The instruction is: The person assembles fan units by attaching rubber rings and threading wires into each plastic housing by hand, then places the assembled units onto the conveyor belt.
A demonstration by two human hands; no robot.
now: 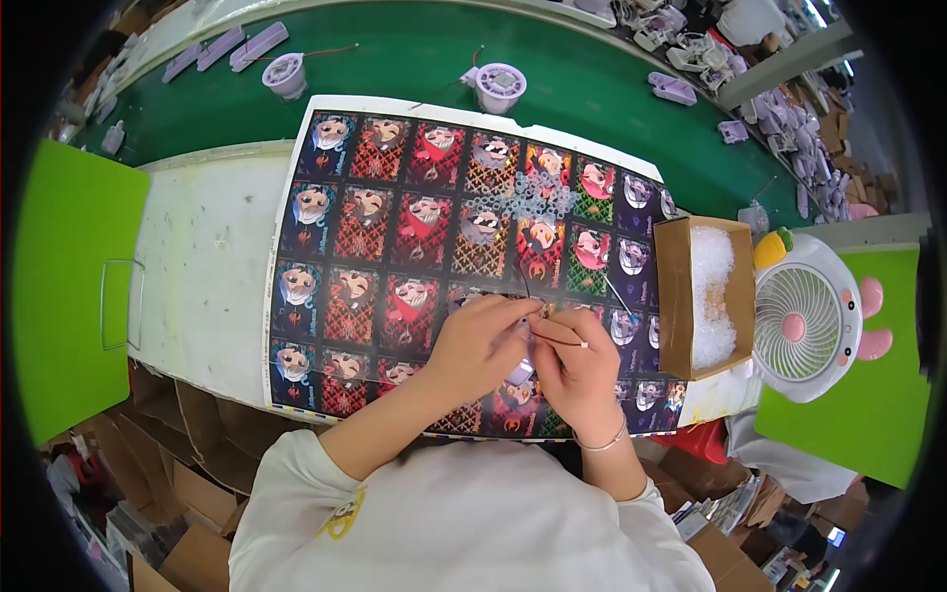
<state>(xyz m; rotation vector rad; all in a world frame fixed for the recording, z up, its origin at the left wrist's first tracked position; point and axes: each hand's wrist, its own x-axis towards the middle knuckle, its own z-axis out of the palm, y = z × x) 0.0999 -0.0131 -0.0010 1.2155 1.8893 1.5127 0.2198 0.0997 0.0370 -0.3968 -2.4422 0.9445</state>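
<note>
My left hand (480, 340) and my right hand (578, 367) meet over the printed sheet (424, 217), fingertips pinched close together. Between and below them shows a light purple part (522, 367), partly hidden by my fingers. Thin dark and red wires (560, 341) run out from the fingertips, one ending in a small white connector (584, 345) beside my right hand. Which hand grips the part and which the wires is too small to tell. Beyond my hands, a pile of small clear rings (538, 197) lies on the sheet.
A cardboard box (675, 296) of clear small pieces stands at the right, beside a white fan (801, 321) with pink ears. Purple round housings (500, 87) (285, 75) and long purple parts (259, 45) sit on the green belt (395, 59). A thin stick (618, 294) lies near the box.
</note>
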